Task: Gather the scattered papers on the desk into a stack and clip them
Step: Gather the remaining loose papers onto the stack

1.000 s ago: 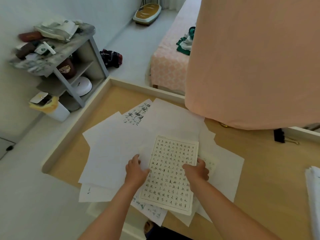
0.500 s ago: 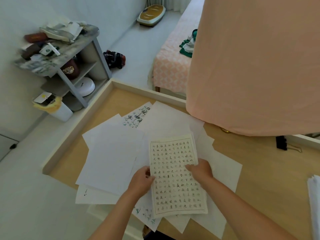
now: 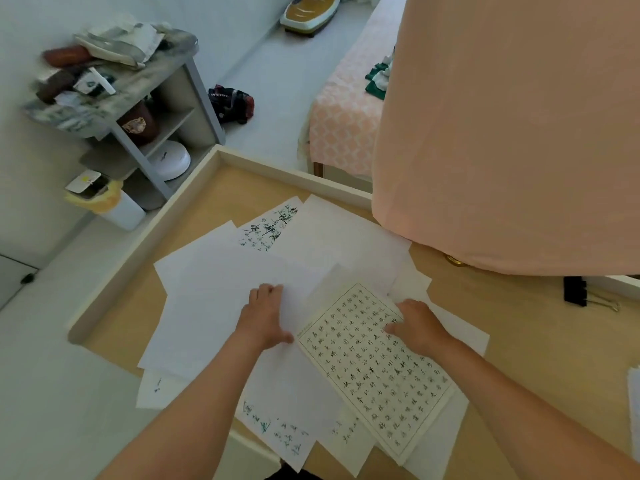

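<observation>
One view only: camera on my head, facing forward and down, close over desk (image 3: 519, 344); wide angle takes in floor (image 3: 287, 84) beyond.
</observation>
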A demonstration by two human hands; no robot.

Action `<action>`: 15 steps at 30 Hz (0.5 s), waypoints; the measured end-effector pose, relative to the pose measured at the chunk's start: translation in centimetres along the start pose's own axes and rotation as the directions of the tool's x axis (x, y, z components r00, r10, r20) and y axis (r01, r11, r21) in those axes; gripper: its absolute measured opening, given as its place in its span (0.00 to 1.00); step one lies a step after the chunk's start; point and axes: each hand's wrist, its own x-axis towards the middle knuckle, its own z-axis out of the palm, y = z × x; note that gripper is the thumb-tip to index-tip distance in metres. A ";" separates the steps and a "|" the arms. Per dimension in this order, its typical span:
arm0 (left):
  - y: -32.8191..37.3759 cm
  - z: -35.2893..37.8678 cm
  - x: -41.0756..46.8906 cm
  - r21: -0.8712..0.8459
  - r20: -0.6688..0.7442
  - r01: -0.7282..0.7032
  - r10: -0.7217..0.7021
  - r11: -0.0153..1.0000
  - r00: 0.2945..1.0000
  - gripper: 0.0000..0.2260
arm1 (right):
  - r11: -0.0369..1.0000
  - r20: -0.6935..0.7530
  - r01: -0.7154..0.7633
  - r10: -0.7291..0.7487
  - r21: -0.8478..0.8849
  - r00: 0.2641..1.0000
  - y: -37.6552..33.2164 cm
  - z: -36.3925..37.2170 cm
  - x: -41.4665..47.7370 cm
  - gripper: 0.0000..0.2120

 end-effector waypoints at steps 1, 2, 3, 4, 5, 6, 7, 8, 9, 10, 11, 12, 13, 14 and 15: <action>0.1 -0.1 0.4 -0.004 0.001 0.004 -0.004 1.000 1.000 0.50 | 0.998 -0.025 0.031 -0.032 -0.055 0.999 0.0 0.0 0.2 0.30; 0.2 -0.3 0.8 -0.023 0.010 0.017 -0.017 1.000 1.000 0.48 | 0.996 -0.037 0.050 -0.053 -0.072 0.998 0.2 -0.1 0.3 0.30; 0.2 -0.5 1.1 -0.060 0.022 0.036 -0.035 0.998 0.999 0.45 | 0.995 -0.051 0.076 -0.079 -0.068 0.996 0.3 -0.2 0.4 0.30; 0.1 -0.6 1.3 -0.113 0.031 0.059 -0.056 0.992 0.998 0.42 | 0.995 -0.060 0.086 -0.089 -0.049 0.994 0.5 -0.1 0.5 0.29; -0.1 -0.7 1.5 -0.181 0.042 0.086 -0.079 0.980 0.996 0.39 | 0.995 -0.084 0.101 -0.102 -0.019 0.991 0.7 0.0 0.6 0.28; -0.2 -0.9 1.5 -0.259 0.058 0.113 -0.102 0.959 0.993 0.35 | 0.994 -0.114 0.100 -0.096 0.031 0.989 0.8 0.0 0.7 0.24; -0.3 -1.0 1.5 -0.335 0.075 0.133 -0.114 0.933 0.991 0.31 | 0.990 -0.147 0.104 -0.090 0.091 0.985 0.9 -0.1 0.8 0.20; -0.3 -1.1 1.4 -0.405 0.082 0.137 -0.114 0.904 0.990 0.26 | 0.983 -0.167 0.096 -0.069 0.154 0.983 1.1 -0.3 0.9 0.15; -0.3 -1.2 1.2 -0.474 0.075 0.131 -0.108 0.870 0.991 0.19 | 0.971 -0.167 0.082 -0.044 0.225 0.985 1.2 -0.5 0.9 0.10; -0.2 -1.2 0.9 -0.564 0.059 0.128 -0.115 0.816 0.992 0.12 | 0.948 -0.148 0.060 -0.014 0.311 0.989 1.3 -0.8 0.9 0.07; 0.0 -1.3 0.4 -0.677 0.044 0.137 -0.146 0.723 0.988 0.07 | 0.912 -0.119 0.037 0.013 0.408 0.993 1.3 -1.2 0.8 0.06; 0.2 -1.4 -0.3 -0.783 0.039 0.154 -0.199 0.603 0.979 0.04 | 0.864 -0.096 0.017 0.037 0.503 0.995 1.4 -1.4 0.7 0.05; 0.5 -1.5 -1.0 -0.858 0.041 0.172 -0.269 0.484 0.962 0.03 | 0.821 -0.084 0.004 0.054 0.571 0.995 1.4 -1.6 0.5 0.05; 0.6 -1.5 -1.6 -0.906 0.047 0.183 -0.338 0.382 0.940 0.04 | 0.788 -0.083 -0.002 0.067 0.616 0.994 1.3 -1.7 0.4 0.06; 0.7 -1.4 -2.2 -0.933 0.060 0.189 -0.383 0.308 0.922 0.05 | 0.763 -0.081 -0.007 0.078 0.646 0.994 1.0 -1.7 0.1 0.07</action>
